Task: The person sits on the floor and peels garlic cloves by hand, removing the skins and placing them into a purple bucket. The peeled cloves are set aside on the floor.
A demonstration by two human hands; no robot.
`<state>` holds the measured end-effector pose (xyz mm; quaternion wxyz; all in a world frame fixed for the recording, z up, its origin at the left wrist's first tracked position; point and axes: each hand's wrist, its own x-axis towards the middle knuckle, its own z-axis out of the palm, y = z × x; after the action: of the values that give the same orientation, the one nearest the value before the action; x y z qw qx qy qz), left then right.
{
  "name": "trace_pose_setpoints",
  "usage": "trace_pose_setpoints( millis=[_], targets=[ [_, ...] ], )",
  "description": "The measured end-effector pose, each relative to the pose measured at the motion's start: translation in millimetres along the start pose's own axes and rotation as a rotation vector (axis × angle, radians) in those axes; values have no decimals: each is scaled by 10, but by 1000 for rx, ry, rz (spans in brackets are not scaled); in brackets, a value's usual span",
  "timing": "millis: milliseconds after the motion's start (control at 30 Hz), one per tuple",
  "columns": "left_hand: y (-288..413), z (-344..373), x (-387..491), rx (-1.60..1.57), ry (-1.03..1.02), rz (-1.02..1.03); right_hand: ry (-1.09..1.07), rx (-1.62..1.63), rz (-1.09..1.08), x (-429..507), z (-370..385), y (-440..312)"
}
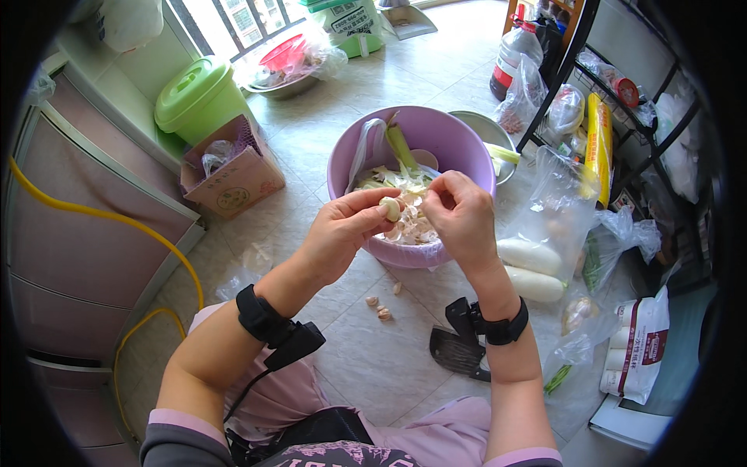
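My left hand (344, 230) holds a pale, peeled garlic clove (390, 209) between thumb and forefinger, over the near side of a purple plastic tub (467, 137). Just to its right, my right hand (464, 219) has thumb and fingertips pinched together; whether a bit of skin is between them cannot be told. Garlic skins (414, 225), leafy scraps and a thick green stalk (400, 143) lie inside the tub. Several unpeeled garlic cloves (383, 313) are on the tiled floor below my hands. A cleaver (458, 353) lies on the floor, partly hidden by my right wrist strap.
White radishes (534, 285) and plastic bags lie at the right, before a black rack (560, 87). Behind the tub is a metal basin (481, 125). A cardboard box (239, 181), a green lidded bucket (201, 99) and a yellow hose (146, 230) are at the left.
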<state>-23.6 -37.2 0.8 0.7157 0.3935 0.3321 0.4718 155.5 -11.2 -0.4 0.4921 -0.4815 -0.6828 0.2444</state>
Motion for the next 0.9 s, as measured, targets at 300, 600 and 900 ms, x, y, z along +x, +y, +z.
trace_pose_setpoints(
  millis=[300,600,900],
  targets=[
    [-35,-29,28,190,-30,68,-79,6,-80,-3,-3,154],
    [-25,-46,48,188,-113,29,-206,292,-240,-11,-56,24],
    [43,-46,49,335,-161,-6,-292,334,-273,25,-95,34]
  ],
)
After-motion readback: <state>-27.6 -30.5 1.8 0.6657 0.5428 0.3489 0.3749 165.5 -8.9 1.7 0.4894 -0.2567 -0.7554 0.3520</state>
